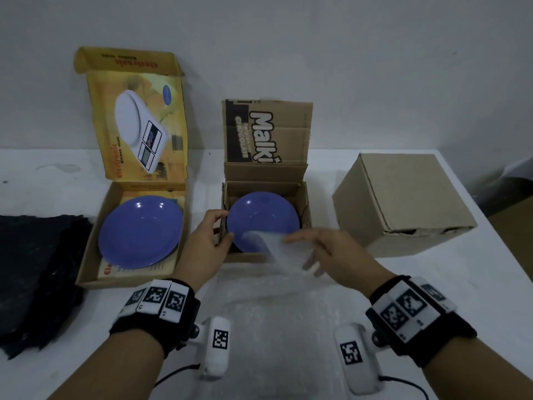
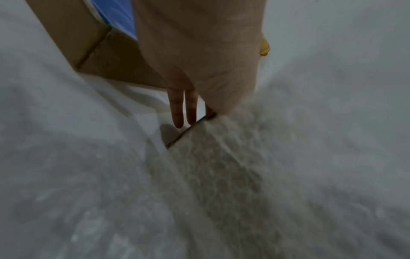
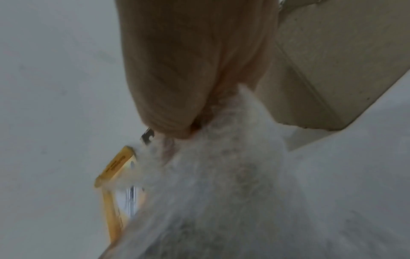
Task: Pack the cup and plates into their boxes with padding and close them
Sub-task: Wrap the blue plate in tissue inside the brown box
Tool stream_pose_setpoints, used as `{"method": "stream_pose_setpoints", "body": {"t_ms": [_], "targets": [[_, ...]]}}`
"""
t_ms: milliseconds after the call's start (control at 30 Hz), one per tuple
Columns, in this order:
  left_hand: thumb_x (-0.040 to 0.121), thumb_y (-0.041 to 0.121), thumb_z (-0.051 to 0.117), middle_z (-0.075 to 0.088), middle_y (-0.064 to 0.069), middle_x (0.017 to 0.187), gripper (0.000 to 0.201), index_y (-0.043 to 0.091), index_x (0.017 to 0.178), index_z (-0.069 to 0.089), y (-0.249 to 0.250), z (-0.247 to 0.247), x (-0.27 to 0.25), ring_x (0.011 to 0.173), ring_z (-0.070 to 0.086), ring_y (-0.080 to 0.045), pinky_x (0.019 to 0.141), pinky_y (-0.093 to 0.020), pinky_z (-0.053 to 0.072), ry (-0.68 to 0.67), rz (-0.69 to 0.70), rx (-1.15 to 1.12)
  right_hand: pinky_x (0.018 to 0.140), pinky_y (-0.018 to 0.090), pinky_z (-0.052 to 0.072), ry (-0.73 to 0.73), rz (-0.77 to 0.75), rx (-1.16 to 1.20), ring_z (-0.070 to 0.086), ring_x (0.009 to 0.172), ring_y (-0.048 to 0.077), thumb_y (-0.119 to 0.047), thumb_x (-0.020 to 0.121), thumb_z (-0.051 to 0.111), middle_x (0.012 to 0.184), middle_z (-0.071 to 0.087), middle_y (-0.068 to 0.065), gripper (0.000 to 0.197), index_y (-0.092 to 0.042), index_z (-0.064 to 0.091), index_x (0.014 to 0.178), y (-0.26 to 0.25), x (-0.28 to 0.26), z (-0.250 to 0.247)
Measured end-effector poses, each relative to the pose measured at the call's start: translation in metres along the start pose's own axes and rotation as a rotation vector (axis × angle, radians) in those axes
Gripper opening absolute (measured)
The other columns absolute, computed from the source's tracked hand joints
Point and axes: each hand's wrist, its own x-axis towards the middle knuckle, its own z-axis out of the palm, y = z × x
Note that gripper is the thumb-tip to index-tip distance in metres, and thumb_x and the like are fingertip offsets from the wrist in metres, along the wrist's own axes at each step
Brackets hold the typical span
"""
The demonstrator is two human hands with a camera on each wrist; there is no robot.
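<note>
Two blue plates lie in open boxes. One plate (image 1: 141,232) is in the yellow scale box (image 1: 95,246) on the left. The other plate (image 1: 262,217) is in the middle Malkist box (image 1: 305,203). My left hand (image 1: 223,226) pinches that box's left wall, thumb inside and fingers outside (image 2: 177,112). My right hand (image 1: 300,252) pinches a sheet of bubble wrap (image 1: 277,249) and holds its edge up over the front rim of the middle plate. In the right wrist view the bubble wrap (image 3: 221,175) hangs from my thumb and fingers. No cup is in view.
A closed brown cardboard box (image 1: 403,197) stands at the right, near the table edge. A pile of dark padding sheets (image 1: 37,269) lies at the left. More bubble wrap (image 1: 274,319) covers the white table in front of me. Both box lids stand upright at the back.
</note>
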Motion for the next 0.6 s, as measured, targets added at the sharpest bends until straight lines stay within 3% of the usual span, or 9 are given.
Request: {"method": "stream_pose_setpoints", "body": {"t_ms": [100, 167, 233, 300, 367, 433, 500, 567, 600], "targets": [[0.091, 0.017, 0.059, 0.053, 0.009, 0.117, 0.036, 0.029, 0.121, 0.044, -0.001, 0.001, -0.002, 0.109, 0.052, -0.013, 0.09, -0.033, 0.047, -0.004, -0.013, -0.01, 0.057, 0.039, 0.057, 0.368, 0.057, 0.128, 0.06, 0.062, 0.021, -0.002, 0.093, 0.035, 0.092, 0.055, 0.006, 0.035, -0.015, 0.066, 0.087, -0.001, 0.01, -0.004], [0.091, 0.017, 0.059, 0.053, 0.011, 0.115, 0.035, 0.029, 0.12, 0.044, -0.001, 0.001, -0.002, 0.105, 0.053, -0.011, 0.088, -0.032, 0.047, 0.0, -0.007, -0.02, 0.071, 0.038, 0.054, 0.501, 0.004, 0.059, 0.056, 0.075, 0.018, -0.016, 0.091, 0.039, 0.097, 0.049, 0.002, 0.026, -0.017, 0.063, 0.098, -0.004, 0.015, -0.005], [0.091, 0.017, 0.058, 0.053, 0.017, 0.111, 0.034, 0.031, 0.118, 0.044, 0.0, 0.0, -0.002, 0.1, 0.055, -0.007, 0.086, -0.03, 0.047, -0.003, -0.004, -0.04, 0.089, 0.037, 0.049, 0.408, -0.034, 0.004, 0.052, 0.092, 0.015, -0.033, 0.09, 0.05, 0.112, 0.037, -0.002, 0.039, -0.017, 0.05, 0.126, -0.007, 0.017, -0.004], [0.092, 0.02, 0.058, 0.052, 0.026, 0.107, 0.032, 0.033, 0.117, 0.043, -0.001, -0.001, -0.002, 0.091, 0.055, 0.003, 0.084, -0.028, 0.047, -0.016, 0.0, -0.044, 0.096, 0.033, 0.045, 0.177, -0.022, -0.025, 0.046, 0.109, 0.015, -0.056, 0.075, 0.067, 0.122, 0.025, -0.008, 0.088, -0.024, 0.024, 0.144, -0.009, 0.016, 0.002], [0.093, 0.025, 0.055, 0.051, 0.03, 0.108, 0.029, 0.034, 0.118, 0.043, -0.002, -0.002, -0.001, 0.092, 0.053, 0.007, 0.085, -0.027, 0.046, -0.035, -0.004, -0.047, 0.104, 0.037, 0.038, -0.045, -0.028, -0.226, 0.035, 0.123, 0.019, -0.07, 0.056, 0.073, 0.132, 0.015, -0.011, 0.121, -0.032, 0.004, 0.147, -0.01, 0.013, 0.011], [0.094, 0.027, 0.053, 0.054, 0.02, 0.116, 0.027, 0.033, 0.119, 0.044, -0.003, -0.003, 0.001, 0.1, 0.054, 0.0, 0.087, -0.027, 0.044, -0.058, -0.038, -0.065, 0.109, 0.041, 0.03, -0.157, -0.077, -0.567, 0.024, 0.129, 0.021, -0.074, 0.052, 0.072, 0.14, 0.013, -0.007, 0.127, -0.028, 0.003, 0.148, -0.006, 0.016, 0.017], [0.095, 0.03, 0.051, 0.054, 0.013, 0.124, 0.026, 0.033, 0.119, 0.045, -0.006, -0.006, 0.003, 0.108, 0.052, -0.005, 0.091, -0.029, 0.043, -0.073, -0.075, -0.073, 0.103, 0.04, 0.036, -0.156, -0.142, -0.726, 0.031, 0.123, 0.023, -0.062, 0.065, 0.071, 0.135, 0.027, 0.002, 0.098, -0.022, 0.028, 0.143, -0.004, 0.02, 0.019], [0.096, 0.033, 0.048, 0.055, 0.011, 0.128, 0.021, 0.036, 0.117, 0.047, -0.008, -0.007, 0.006, 0.111, 0.054, -0.009, 0.095, -0.034, 0.044, -0.081, -0.091, -0.076, 0.087, 0.037, 0.046, 0.001, -0.288, -0.657, 0.049, 0.103, 0.026, -0.034, 0.077, 0.072, 0.115, 0.048, 0.006, 0.045, -0.015, 0.059, 0.117, -0.007, 0.023, 0.018], [0.096, 0.033, 0.047, 0.056, 0.009, 0.128, 0.019, 0.036, 0.115, 0.048, -0.008, -0.008, 0.006, 0.111, 0.055, -0.011, 0.095, -0.037, 0.045, -0.077, -0.09, -0.076, 0.079, 0.033, 0.048, 0.112, -0.325, -0.587, 0.055, 0.091, 0.027, -0.018, 0.077, 0.072, 0.104, 0.054, 0.008, 0.026, -0.011, 0.064, 0.1, -0.008, 0.024, 0.017]]}}
